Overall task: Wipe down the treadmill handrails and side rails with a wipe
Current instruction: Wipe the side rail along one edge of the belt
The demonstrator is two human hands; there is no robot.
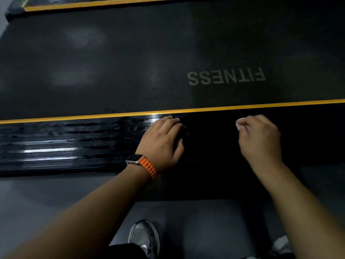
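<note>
Head: wet-streaked ribbed black side rail (56,143)

Left forearm (84,212) and right forearm (302,202): both bare up to the view's lower edge. Just behind the left hand (162,141), the wrist wears a watch (134,159) with a rounded rectangular silver case and a dark screen, on a ribbed orange strap (149,167). Below: a glossy silver-grey trainer (144,238); a second, paler shoe (282,244), partly hidden by the right forearm; dark clothing (128,249) at the bottom edge, garment type unclear.
</note>
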